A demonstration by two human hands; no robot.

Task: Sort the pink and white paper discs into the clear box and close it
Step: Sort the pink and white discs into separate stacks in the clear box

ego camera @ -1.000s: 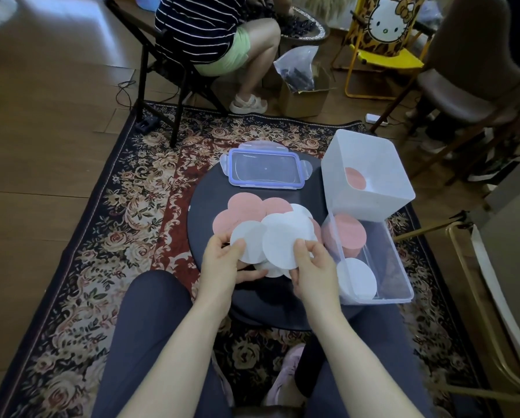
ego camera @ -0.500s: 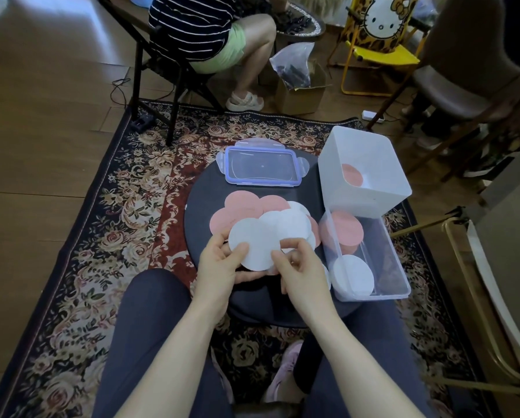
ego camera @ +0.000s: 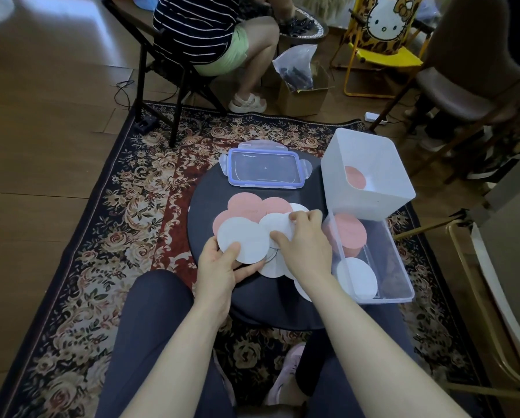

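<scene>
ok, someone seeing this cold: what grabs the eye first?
The fan of pink and white paper discs on the round dark table, with the left hand holding a white disc and the right hand on another. Next, the clear box at the right with pink and white discs inside, and its blue-rimmed lid lying off, behind the pile.

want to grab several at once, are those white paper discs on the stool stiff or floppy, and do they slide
Probably fairly stiff: the white disc the left hand holds stays flat, unsupported. Likely light, held by its edge. Fanned overlapping pink discs suggest they slide easily.
</scene>
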